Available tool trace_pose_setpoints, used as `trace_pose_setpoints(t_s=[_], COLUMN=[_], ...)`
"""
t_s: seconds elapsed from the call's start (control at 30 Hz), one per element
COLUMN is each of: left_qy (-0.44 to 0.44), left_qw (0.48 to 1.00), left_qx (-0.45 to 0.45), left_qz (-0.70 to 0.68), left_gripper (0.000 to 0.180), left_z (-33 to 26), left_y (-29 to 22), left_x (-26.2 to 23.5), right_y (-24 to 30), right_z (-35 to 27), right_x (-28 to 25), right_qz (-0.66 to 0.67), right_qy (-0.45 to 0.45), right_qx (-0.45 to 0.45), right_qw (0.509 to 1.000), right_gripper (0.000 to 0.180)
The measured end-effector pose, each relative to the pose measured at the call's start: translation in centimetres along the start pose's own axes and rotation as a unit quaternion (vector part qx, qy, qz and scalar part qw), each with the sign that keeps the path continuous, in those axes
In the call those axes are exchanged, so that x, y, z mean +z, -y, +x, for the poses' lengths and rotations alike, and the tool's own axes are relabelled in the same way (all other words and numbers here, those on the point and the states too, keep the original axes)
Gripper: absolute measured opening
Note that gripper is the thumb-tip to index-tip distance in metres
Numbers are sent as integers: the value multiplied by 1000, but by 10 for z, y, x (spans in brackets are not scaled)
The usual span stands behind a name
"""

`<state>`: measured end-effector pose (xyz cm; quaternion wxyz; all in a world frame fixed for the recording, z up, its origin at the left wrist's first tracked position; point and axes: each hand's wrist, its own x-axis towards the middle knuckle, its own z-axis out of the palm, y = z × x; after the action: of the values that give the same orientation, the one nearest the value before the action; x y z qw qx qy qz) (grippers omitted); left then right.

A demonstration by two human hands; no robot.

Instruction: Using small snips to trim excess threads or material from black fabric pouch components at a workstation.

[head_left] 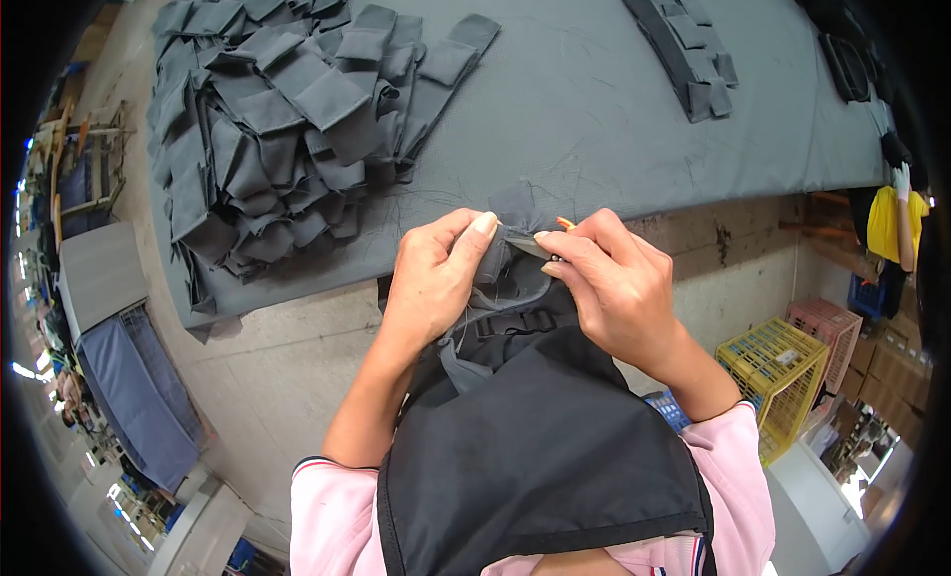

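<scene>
Head view shows us one table [565, 101] under gray cloth, with our two bare hands at the middle of its near edge. Our left hand [431, 269] pinches one gray strip [515, 215] between thumb and forefinger, the tips pressed together. Our right hand [619, 289] has thumb and forefinger closed on one small metal tool [525, 245], its pale blade against the strip (a bit of orange shows beside those fingers).

The strip is dark gray and looks soft and folded, with loose threads trailing from it; part of it stands over the table's near edge, and our fingers hide the rest. We count two lots of similar gray pieces on the table: one big heap [267, 110] by the left edge, too tangled for us to number, and one small bunch [684, 51] well back from the near edge, toward the right. We wear one black apron [545, 427]. Beyond the near edge, to the right, stand one yellow crate [778, 363] and one pink crate [829, 323].
</scene>
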<state>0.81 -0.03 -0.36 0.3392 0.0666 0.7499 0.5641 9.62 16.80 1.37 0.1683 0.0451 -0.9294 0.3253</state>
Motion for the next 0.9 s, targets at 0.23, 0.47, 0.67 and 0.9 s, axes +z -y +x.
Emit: trace_pose_setpoints(t_s=[0.23,0.47,0.67,0.9], left_qy=[-14,-5,89,208], left_qw=[1000,999,994,967], left_qx=[2,24,-44,-118], left_qz=[17,44,-49,-91], left_gripper=[30,25,29,29], left_z=[-1,-2,4,11], left_y=[2,2,1,3], left_x=[0,-2,-12,-24], right_y=[11,5,-2,-16], right_z=[4,0,0,29], right_x=[-2,2,1,-16], right_qz=[-70,-29,195,79], right_qy=[8,2,-21,129], right_qx=[-37,-11,151,-110], right_qw=[997,1000,969,982], right_gripper=[24,23,24,29])
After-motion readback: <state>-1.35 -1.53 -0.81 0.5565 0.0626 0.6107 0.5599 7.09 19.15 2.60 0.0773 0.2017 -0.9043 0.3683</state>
